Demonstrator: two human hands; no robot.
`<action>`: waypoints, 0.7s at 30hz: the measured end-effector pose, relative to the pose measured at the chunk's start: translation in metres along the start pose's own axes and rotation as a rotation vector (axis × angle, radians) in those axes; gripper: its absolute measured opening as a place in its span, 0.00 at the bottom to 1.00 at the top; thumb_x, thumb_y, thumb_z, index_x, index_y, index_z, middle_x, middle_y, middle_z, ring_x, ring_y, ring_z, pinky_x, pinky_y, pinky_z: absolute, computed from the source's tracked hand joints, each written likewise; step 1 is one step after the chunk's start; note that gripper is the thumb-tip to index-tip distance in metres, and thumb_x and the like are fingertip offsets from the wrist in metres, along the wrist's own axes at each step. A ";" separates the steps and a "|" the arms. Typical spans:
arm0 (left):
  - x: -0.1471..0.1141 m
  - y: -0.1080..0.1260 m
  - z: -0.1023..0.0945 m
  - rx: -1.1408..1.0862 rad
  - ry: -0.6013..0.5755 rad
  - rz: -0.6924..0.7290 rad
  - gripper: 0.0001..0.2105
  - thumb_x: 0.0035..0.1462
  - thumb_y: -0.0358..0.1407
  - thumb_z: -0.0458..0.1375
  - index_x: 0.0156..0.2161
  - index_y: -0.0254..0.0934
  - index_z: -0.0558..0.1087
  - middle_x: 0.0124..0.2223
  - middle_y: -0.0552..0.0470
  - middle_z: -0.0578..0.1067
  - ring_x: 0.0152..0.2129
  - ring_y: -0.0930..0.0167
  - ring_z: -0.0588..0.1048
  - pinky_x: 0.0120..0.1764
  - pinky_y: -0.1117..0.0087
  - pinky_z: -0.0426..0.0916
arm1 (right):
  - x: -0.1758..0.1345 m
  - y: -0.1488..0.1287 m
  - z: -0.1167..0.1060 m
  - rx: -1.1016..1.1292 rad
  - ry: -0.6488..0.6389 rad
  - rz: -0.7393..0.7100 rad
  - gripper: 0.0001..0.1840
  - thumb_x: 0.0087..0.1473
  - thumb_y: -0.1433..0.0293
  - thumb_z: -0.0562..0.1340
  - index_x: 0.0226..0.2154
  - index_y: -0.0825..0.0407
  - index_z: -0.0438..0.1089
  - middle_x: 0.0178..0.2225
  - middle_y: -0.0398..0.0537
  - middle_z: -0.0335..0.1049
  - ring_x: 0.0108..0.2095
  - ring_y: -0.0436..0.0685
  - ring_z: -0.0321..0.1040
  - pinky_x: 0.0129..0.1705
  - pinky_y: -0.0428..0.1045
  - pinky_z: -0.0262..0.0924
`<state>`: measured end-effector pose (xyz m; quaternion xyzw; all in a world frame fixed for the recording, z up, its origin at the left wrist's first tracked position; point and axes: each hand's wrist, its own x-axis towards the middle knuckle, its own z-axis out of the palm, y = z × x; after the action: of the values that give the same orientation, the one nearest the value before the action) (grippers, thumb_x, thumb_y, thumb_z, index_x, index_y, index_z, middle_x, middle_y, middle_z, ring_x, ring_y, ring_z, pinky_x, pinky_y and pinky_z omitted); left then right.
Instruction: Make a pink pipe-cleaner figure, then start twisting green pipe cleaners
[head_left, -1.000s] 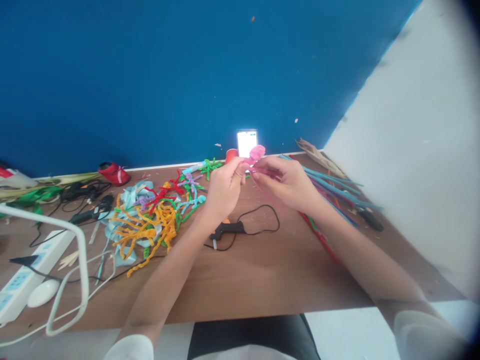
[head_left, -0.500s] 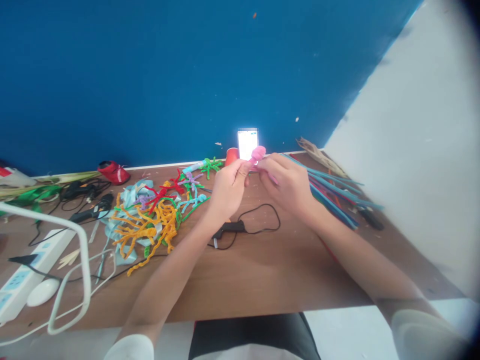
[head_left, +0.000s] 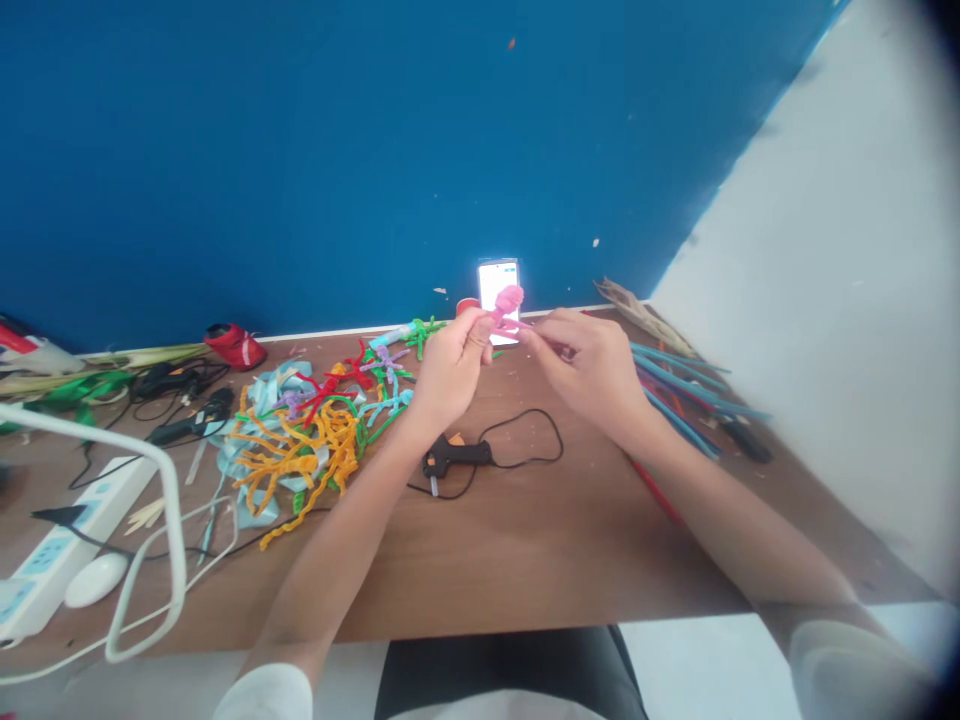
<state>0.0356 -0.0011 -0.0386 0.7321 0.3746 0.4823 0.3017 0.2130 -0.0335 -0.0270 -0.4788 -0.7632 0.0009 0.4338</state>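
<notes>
Both hands are raised over the back of the brown table, in front of a lit phone (head_left: 491,285). My left hand (head_left: 451,370) pinches a pink fuzzy pipe cleaner piece (head_left: 510,298), whose thick, rounded end sticks up above the thumb. From it a thin pink strand runs sideways to my right hand (head_left: 589,365), closed on its far end. Below the hands lies a black glue gun (head_left: 457,455) with its cord looped to the right. A red cup (head_left: 466,304) stands partly hidden behind the left hand.
Orange pipe cleaner shapes (head_left: 300,455), with red, purple and green ones, lie heaped at left on pale blue ribbon. Blue pipe cleaners (head_left: 686,385) lie at right. A power strip (head_left: 82,540) and white bent tube (head_left: 176,520) occupy the near left. Blue wall (head_left: 337,150) behind.
My right hand has moved slightly right, away from the left, and more pink strand shows between them. The thick pink end has shifted a little left. The view has moved slightly.
</notes>
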 end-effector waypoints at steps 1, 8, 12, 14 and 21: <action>0.001 0.000 -0.001 -0.002 -0.015 0.002 0.19 0.69 0.49 0.48 0.34 0.38 0.70 0.24 0.55 0.67 0.20 0.75 0.65 0.25 0.72 0.57 | 0.000 0.001 0.000 0.005 0.008 -0.024 0.17 0.65 0.65 0.58 0.28 0.53 0.76 0.24 0.45 0.67 0.26 0.50 0.59 0.31 0.49 0.50; 0.003 0.003 -0.011 0.175 -0.064 0.125 0.14 0.67 0.47 0.55 0.48 0.39 0.72 0.31 0.54 0.75 0.27 0.73 0.71 0.31 0.71 0.62 | 0.004 0.004 -0.006 -0.001 0.003 -0.114 0.17 0.65 0.67 0.58 0.25 0.52 0.68 0.23 0.42 0.62 0.24 0.49 0.54 0.30 0.49 0.48; 0.002 0.002 -0.009 0.194 -0.013 0.143 0.14 0.66 0.47 0.55 0.40 0.38 0.73 0.29 0.54 0.75 0.26 0.73 0.71 0.30 0.72 0.61 | 0.003 0.003 -0.007 0.052 -0.015 -0.008 0.09 0.64 0.64 0.59 0.33 0.51 0.66 0.24 0.41 0.65 0.23 0.49 0.56 0.29 0.49 0.48; 0.002 0.000 -0.005 0.116 0.002 0.120 0.14 0.66 0.48 0.55 0.40 0.38 0.72 0.29 0.54 0.75 0.25 0.74 0.70 0.28 0.72 0.60 | 0.003 0.002 -0.006 0.121 -0.055 0.041 0.06 0.63 0.64 0.59 0.39 0.50 0.66 0.25 0.41 0.67 0.24 0.50 0.58 0.28 0.48 0.49; 0.001 -0.002 0.009 -0.267 -0.081 -0.009 0.14 0.68 0.48 0.52 0.41 0.39 0.69 0.31 0.54 0.71 0.18 0.78 0.62 0.22 0.74 0.58 | 0.003 0.000 -0.002 0.286 -0.089 0.102 0.09 0.63 0.65 0.60 0.32 0.51 0.69 0.26 0.41 0.70 0.25 0.48 0.60 0.29 0.48 0.51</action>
<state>0.0437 -0.0001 -0.0429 0.7028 0.2978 0.4965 0.4135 0.2137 -0.0324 -0.0233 -0.4497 -0.7486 0.1528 0.4626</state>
